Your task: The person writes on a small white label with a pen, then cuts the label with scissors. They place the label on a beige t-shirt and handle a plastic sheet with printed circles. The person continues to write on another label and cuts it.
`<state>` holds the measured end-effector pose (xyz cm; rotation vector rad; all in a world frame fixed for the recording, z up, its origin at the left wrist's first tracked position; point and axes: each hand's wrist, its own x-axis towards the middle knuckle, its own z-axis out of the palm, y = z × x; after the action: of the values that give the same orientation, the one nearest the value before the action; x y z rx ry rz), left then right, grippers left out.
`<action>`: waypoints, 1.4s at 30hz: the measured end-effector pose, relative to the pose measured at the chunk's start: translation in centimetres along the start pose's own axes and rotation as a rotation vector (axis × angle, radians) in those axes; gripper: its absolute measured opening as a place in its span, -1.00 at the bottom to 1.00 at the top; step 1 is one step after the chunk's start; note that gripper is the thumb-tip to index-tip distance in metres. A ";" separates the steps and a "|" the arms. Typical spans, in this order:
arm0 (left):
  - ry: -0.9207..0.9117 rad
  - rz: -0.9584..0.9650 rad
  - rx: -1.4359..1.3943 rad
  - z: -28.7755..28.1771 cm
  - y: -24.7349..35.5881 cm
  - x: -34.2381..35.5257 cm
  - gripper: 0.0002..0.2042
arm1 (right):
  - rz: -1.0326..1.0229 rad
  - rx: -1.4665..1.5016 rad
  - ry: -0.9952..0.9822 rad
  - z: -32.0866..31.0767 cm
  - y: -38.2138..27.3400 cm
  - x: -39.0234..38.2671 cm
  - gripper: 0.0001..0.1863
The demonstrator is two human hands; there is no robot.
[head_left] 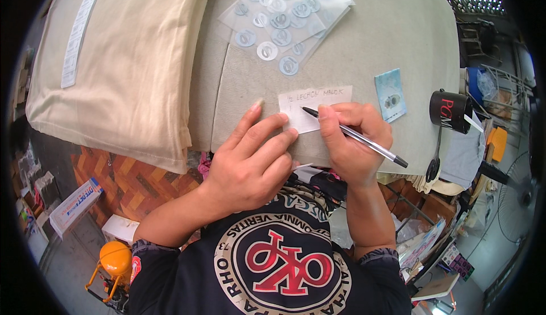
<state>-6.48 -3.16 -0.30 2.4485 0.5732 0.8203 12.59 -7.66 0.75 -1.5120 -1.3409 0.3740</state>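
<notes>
A small white slip of paper point(336, 92) lies on the grey table near its front edge, with a line of handwriting along its top. My right hand point(358, 138) grips a ballpoint pen point(372, 146) with a clear barrel and black ends. The pen's tip rests at or just over the paper, below the written line. Spread fingers of my left hand point(250, 161) reach the paper's left and lower edge, seeming to steady it. The thumb of that hand is partly hidden.
Clear sheets with round pale-blue stickers point(278, 22) lie beyond the paper. Folded beige cloth point(119, 59) covers the table's left side, with a long printed label point(82, 33) on it. To the right are a light-blue packet point(391, 95), a black cup point(448, 109) and black-handled scissors point(433, 167).
</notes>
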 end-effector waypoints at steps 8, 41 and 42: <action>-0.006 0.013 0.001 0.0 0.0 -0.1 -0.74 | 0.025 0.001 -0.005 0.2 -0.2 0.1 -0.78; -0.014 0.014 0.001 -0.1 0.0 -0.1 -0.75 | 0.073 -0.010 0.025 -0.3 -0.2 0.0 -0.82; -0.012 0.013 0.001 -0.1 0.0 -0.1 -0.75 | 0.098 0.015 0.026 -0.3 -0.2 0.0 -0.82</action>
<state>-6.62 -3.20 -0.31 2.4587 0.5537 0.8100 12.76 -7.85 1.02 -1.5686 -1.2444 0.4243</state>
